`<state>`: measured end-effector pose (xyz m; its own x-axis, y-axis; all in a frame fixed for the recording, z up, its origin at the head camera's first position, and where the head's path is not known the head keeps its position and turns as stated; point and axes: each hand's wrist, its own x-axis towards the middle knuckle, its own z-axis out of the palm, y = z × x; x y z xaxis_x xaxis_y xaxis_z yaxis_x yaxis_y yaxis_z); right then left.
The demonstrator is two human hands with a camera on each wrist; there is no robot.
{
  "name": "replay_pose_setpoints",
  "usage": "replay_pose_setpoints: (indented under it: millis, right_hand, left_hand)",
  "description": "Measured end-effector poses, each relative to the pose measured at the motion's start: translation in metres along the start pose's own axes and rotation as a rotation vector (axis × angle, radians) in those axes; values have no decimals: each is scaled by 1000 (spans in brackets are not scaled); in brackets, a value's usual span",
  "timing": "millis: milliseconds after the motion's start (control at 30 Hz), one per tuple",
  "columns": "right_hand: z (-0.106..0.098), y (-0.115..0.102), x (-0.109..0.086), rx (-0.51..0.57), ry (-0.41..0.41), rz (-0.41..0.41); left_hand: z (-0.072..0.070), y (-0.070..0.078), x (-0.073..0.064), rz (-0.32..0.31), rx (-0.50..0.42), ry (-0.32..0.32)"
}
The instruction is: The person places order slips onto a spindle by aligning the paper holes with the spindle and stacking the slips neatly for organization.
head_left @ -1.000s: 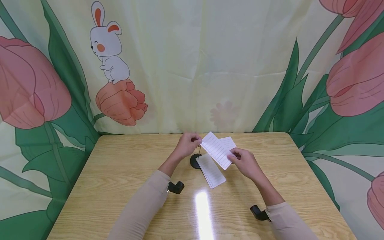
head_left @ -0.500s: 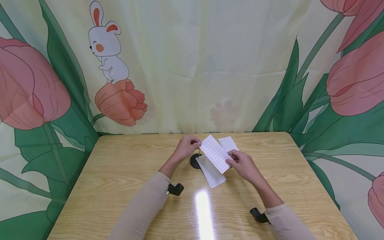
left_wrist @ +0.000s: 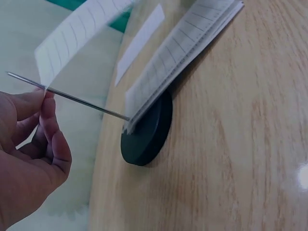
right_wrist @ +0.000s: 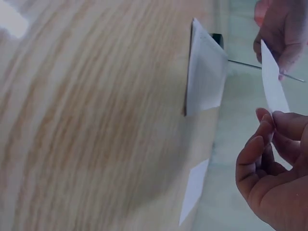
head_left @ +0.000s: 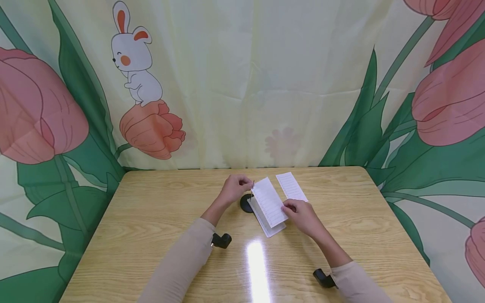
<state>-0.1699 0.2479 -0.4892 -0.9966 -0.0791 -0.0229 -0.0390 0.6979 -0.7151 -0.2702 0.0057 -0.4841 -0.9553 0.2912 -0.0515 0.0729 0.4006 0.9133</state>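
Note:
A bill spike has a round black base (left_wrist: 149, 137) and a thin metal rod (left_wrist: 91, 104). A stack of lined paper slips (left_wrist: 168, 57) lies low on the rod, over the base. Higher up, one lined slip (head_left: 268, 200) has its corner at the rod, and the tip sticks out past it in the left wrist view. My left hand (head_left: 234, 189) pinches that corner between thumb and fingers. The slip's lower right edge is pinched by my right hand (head_left: 303, 215). In the head view this slip covers much of the stack.
Another lined slip (head_left: 292, 187) lies flat on the wooden table (head_left: 151, 219), right of the spike near the back edge. A patterned curtain (head_left: 227, 84) hangs behind the table. Black camera pieces (head_left: 221, 240) sit at both wrists.
The right hand has moved left and toward the front, swinging the held slip over the stack and off the loose slip behind. The left hand has come slightly lower, staying at the rod.

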Motion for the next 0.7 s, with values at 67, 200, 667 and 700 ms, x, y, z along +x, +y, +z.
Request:
replay_pose_setpoints:
  millis: [67,200,667,700]
  right_hand:
    - [3,1,1,14,-6,20]
    - [9,5,1,30,-13,55]
    - [27,17,4,-102,12,2]
    - [29,17,4,-115,14,-3]
  left_hand:
    - [1,-3,0,-15,9,2]
    - [5,-8,0,-30,40,1]
    - [15,-24,-1,-15,113,-11]
    - [16,-26,-1,-13,113,-13]
